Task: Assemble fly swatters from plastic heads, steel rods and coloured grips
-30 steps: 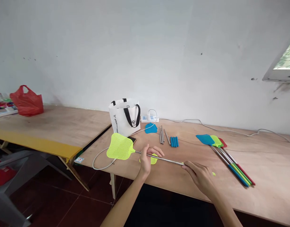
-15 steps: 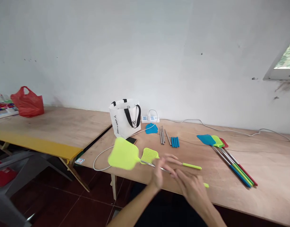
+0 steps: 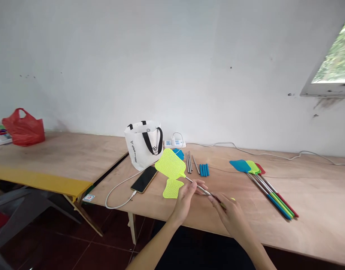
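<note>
Centrally, yellow-green swatter [image 3: 170, 164] held above desk [image 3: 315, 195], head angled up leftward. Left hand [image 3: 184, 195]: fingers closed round metal shaft. Right hand [image 3: 230, 208]: fingers gripping lower end (handle mostly hidden). Second yellow-green swatter [image 3: 170, 189] lies beneath, phone [image 3: 144, 180] left, swatter bundle [image 3: 273, 196] right.

Held flyswatter [image 3: 169, 164]: left of flyswatter bundle [image 3: 275, 198]
Smartphone [image 3: 144, 180]: before tote bag [image 3: 140, 152]
Power strip [image 3: 180, 144]: right of bag
Tubes [image 3: 188, 164]: left of handle grips [image 3: 204, 170]
</note>
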Available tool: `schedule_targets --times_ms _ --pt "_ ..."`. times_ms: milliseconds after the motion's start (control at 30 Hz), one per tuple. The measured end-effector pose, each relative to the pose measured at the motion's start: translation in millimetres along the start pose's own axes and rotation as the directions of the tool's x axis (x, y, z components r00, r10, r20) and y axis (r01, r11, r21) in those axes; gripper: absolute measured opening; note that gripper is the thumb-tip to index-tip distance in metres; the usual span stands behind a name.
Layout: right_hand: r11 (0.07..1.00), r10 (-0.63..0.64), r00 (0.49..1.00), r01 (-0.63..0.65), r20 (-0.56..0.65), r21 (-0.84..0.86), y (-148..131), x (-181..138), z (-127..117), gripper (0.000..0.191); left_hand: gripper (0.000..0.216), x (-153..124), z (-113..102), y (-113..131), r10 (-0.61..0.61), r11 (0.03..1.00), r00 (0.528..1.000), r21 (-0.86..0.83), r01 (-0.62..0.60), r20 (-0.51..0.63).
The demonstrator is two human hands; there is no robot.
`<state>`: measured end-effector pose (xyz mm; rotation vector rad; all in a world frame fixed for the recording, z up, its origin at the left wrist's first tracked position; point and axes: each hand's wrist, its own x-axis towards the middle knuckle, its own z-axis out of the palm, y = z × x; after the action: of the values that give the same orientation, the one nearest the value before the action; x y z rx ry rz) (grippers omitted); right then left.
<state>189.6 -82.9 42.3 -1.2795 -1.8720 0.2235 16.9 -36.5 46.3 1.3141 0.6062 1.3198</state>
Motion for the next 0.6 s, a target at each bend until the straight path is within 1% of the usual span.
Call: schedule_targets --times_ms 133,267,333,400,467,600 --pt "0.999 0.032 0.999 -0.033 0.028 0.025 3 1 0 0.035 0.049 3 -5 0 0.040 0.996 0.998 0.083 -0.036 -0.042" --pt "0.998 0.024 0.999 -0.023 0.031 -0.050 5 1 -1 0.037 0.048 4 -5 -1 0.044 0.996 0.991 0.089 -0.033 -0.123" --pt "0.997 -0.003 0.999 0.006 0.039 -0.083 6 1 -2 0.036 0.047 4 -4 -1 0.036 0.993 0.990 0.113 -0.021 -0.133" --pt "0.995 -0.030 0.998 0.035 0.048 -0.091 8 1 -2 0.035 0.047 2 -2 -2 0.036 0.988 0.991 0.156 -0.016 -0.132" --pt "0.994 -0.048 0.998 0.050 0.033 -0.096 10 2 -1 0.036 0.048 -1 1 -3 0.041 0.983 0.992 0.184 -0.019 -0.121" --pt "0.990 -0.081 0.996 0.077 -0.027 -0.117 13 -1 6 0.036 0.049 -7 12 -11 0.021 0.990 0.999 0.138 -0.017 -0.025"
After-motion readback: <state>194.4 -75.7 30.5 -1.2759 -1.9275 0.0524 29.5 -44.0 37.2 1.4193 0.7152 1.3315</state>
